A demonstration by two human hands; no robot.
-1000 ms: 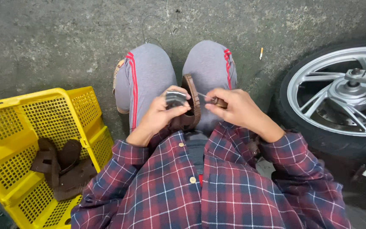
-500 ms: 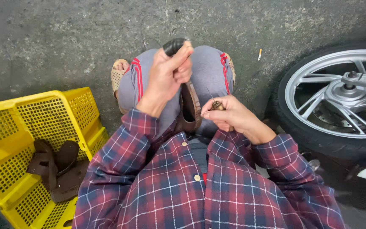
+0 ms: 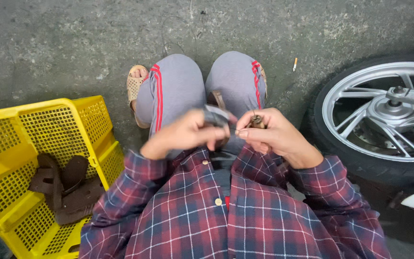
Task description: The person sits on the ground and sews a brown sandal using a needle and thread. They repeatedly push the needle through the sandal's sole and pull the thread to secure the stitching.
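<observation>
One head-worn camera looks steeply down, close over the lap [image 3: 202, 96], onto concrete floor [image 3: 73, 43].

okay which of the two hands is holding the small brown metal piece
The right hand: it pinches the small brown piece between thumb and fingertips. The left hand instead grips a dark grey strip.

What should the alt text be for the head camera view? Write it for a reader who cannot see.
Seen from above, a seated person's left hand grips a dark strap while the right hand pinches a small brown part over their knees. A yellow crate holds brown pieces; a motorcycle wheel stands right.
</observation>
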